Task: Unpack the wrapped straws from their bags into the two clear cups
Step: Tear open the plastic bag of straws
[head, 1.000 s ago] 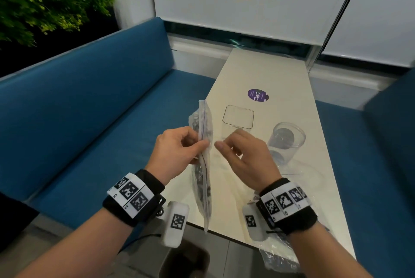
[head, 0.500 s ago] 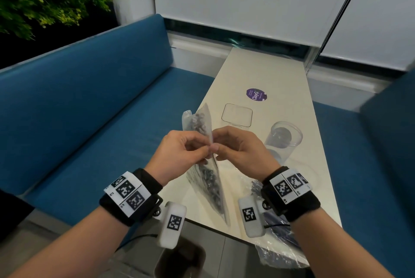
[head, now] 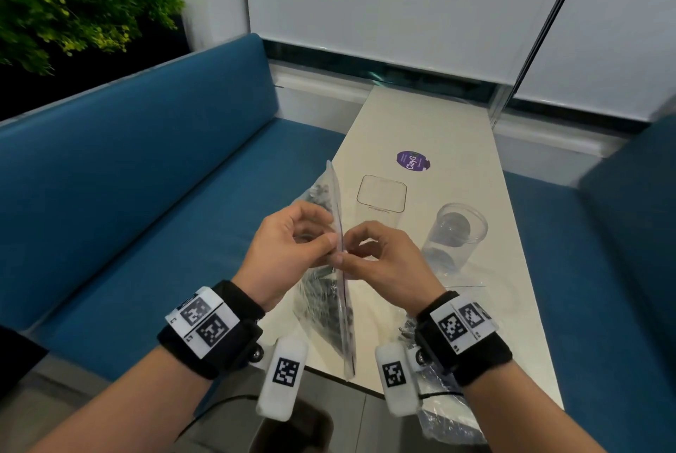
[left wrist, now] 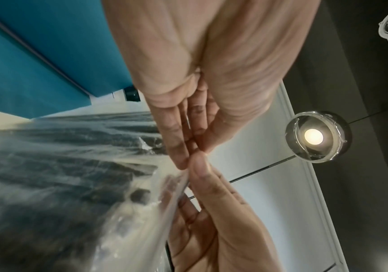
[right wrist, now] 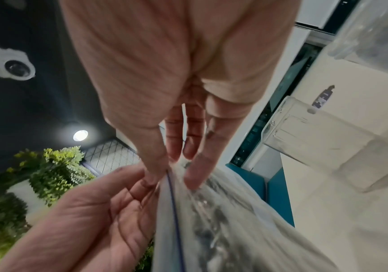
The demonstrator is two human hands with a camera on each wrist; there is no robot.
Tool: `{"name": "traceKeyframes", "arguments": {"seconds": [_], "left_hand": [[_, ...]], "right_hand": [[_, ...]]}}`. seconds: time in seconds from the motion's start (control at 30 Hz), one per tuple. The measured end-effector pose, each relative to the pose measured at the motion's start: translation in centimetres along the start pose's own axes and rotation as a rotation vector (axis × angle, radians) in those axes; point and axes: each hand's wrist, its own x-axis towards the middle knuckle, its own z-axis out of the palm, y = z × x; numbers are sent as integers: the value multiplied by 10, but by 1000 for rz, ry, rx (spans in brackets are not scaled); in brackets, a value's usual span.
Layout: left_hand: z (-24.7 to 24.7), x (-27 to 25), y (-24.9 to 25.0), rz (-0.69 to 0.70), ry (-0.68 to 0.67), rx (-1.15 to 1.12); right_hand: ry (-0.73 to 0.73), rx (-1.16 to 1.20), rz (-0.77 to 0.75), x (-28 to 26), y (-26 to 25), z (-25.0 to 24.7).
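A clear zip bag of dark wrapped straws point(head: 334, 310) hangs edge-on above the table's near end, its blue-lined zip edge point(right wrist: 173, 206) turned towards me. My left hand point(head: 292, 251) pinches that edge from the left. My right hand point(head: 369, 258) pinches it from the right, thumbs almost touching. In the left wrist view the bag point(left wrist: 76, 184) is a blur left of the left hand point(left wrist: 186, 147). The right hand point(right wrist: 176, 171) shows pinching in the right wrist view. A square clear cup point(head: 381, 194) and a round clear cup point(head: 455, 233) stand beyond. A second bag point(head: 450, 412) lies under my right wrist.
The narrow cream table point(head: 457, 130) runs away from me between two blue benches point(head: 128, 196). A purple sticker point(head: 412, 160) lies past the square cup. A leafy plant point(head: 73, 13) stands at the far left. A dark bin point(head: 292, 430) sits on the floor below the table's near edge.
My right hand has come in and taken the bag's zip edge opposite my left. The bag swung during this and now hangs edge-on again, slightly lower.
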Motion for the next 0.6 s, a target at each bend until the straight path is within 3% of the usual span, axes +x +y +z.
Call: {"name": "traceKeyframes", "arguments": {"seconds": [0.17,0.37,0.6], "left_hand": [[4,-7,-1,-59,1,-54],[1,-8,-2,-105,-73,-118],[4,-13,0,-170,-95,-117]], "right_hand": [[-15,1,-11,-2,0,2],[-72,200,33,-8,-6,-1],[-130,198,45,-11,-7,-1]]}}
